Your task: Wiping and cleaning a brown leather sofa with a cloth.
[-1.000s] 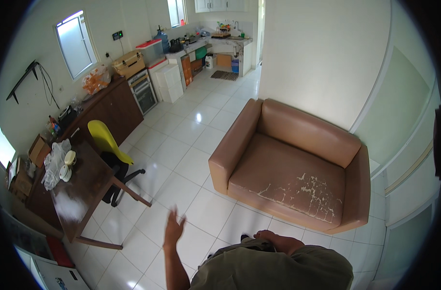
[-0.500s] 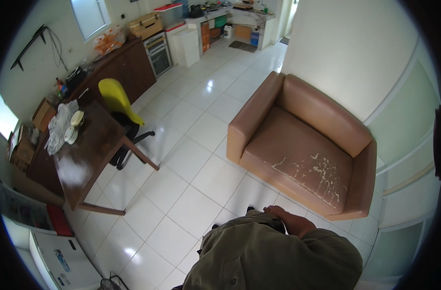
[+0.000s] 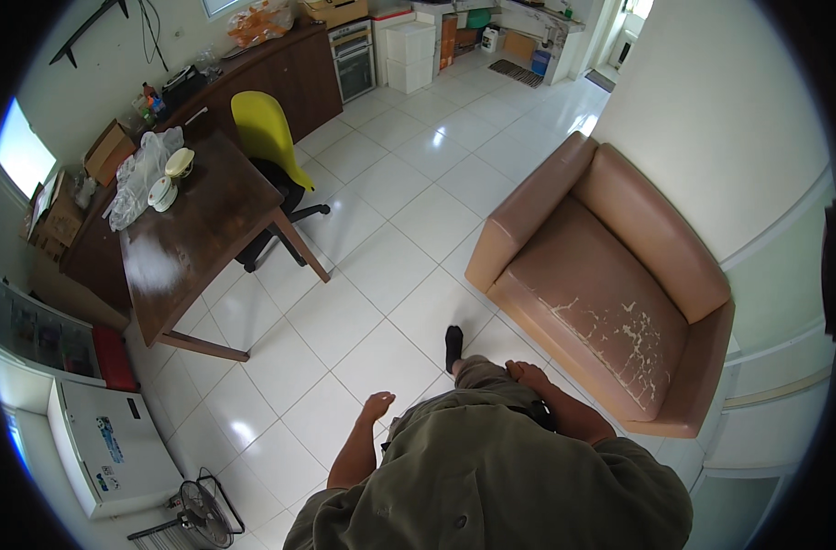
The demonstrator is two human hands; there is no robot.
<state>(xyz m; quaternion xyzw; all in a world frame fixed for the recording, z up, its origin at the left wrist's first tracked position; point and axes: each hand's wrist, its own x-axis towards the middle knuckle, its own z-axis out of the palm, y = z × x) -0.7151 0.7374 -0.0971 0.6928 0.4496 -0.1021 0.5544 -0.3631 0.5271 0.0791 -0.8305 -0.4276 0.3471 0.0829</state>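
White tiled floor (image 3: 363, 312) lies under both hands, nearest to them. Far left, a dark wooden surface (image 3: 198, 238) carries bowls (image 3: 170, 179) and a plastic bag (image 3: 138, 179), a yellow chair (image 3: 262, 133) tucked behind it. The left hand (image 3: 377, 404) hangs empty, its grip loosely curled. The right hand (image 3: 526, 372) rests at the hip, grip relaxed, empty, near the brown sofa (image 3: 610, 266).

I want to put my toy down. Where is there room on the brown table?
The wooden table is bare over its near and middle part, from the edge by the yellow chair to the near corner. The far end is crowded with plastic bags and two bowls. The brown sofa seat is bare too.
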